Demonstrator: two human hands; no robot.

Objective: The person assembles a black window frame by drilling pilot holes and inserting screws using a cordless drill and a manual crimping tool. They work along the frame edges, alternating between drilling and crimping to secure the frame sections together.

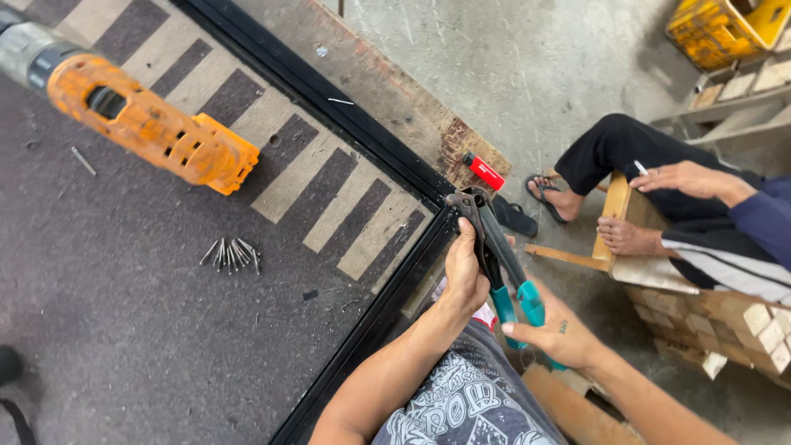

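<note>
Both my hands grip a hand riveter (493, 247) with black arms and teal handle grips. Its metal head rests on the corner of a black metal frame (387, 156). My left hand (463, 272) wraps the black arm near the head. My right hand (554, 330) closes on the teal grips lower down. The tool's handles are spread slightly apart.
An orange power drill (144, 119) lies on the dark mat, with a small pile of rivets (233, 254) beside it. A red lighter (484, 170) sits on a wooden board. A seated person (692, 214) in dark trousers sits to the right; a yellow crate (721, 29) stands beyond.
</note>
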